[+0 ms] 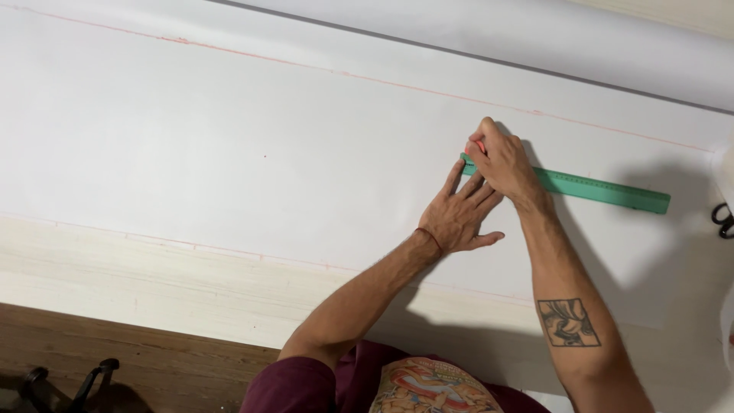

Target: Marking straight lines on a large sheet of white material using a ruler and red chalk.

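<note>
On the white paper (229, 153), my left hand (459, 214) lies spread flat, pressing the ruler's (604, 189) near end; my right hand (501, 164) pinches a red pencil (480, 146) there.

To the left of my hands the wide white paper sheet (229, 145) lies bare all the way to the counter's (153, 283) left edge, so I can sweep there freely. To the right, the long green plastic ruler (604, 189) lies across the sheet, with black scissor handles (722, 220) at the right edge. A white paper roll (535, 38) lines the far edge.
</note>
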